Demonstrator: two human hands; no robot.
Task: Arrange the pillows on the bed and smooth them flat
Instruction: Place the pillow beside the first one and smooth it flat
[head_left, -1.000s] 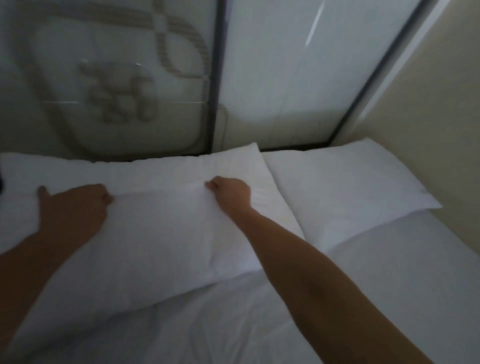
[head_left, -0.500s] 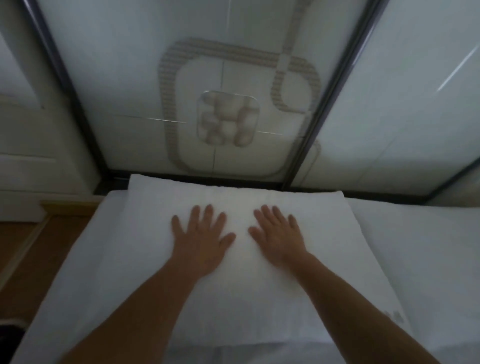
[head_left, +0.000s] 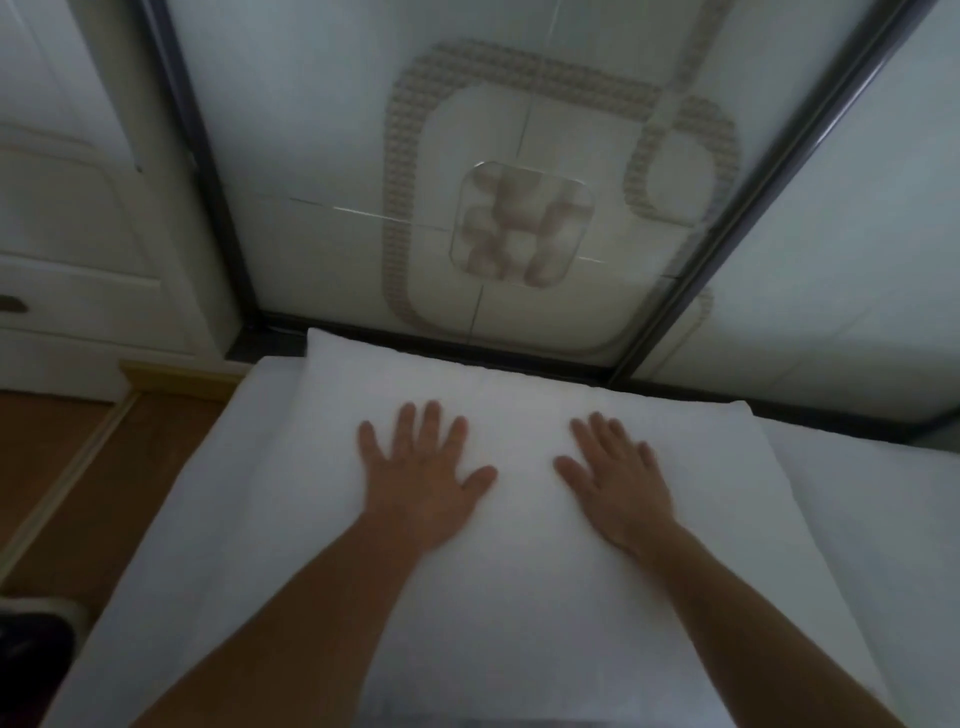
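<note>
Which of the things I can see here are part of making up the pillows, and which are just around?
Part of the job: the pillow under both palms, the second pillow beside it, the left hand, the right hand.

Just around: the patterned headboard, the white cabinet, the wooden floor.

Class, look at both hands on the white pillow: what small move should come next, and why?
Probably slide the left hand and right hand outward toward the pillow's ends. Both lie flat, fingers spread, near its middle, so the outer parts have yet to be pressed flat.
</note>
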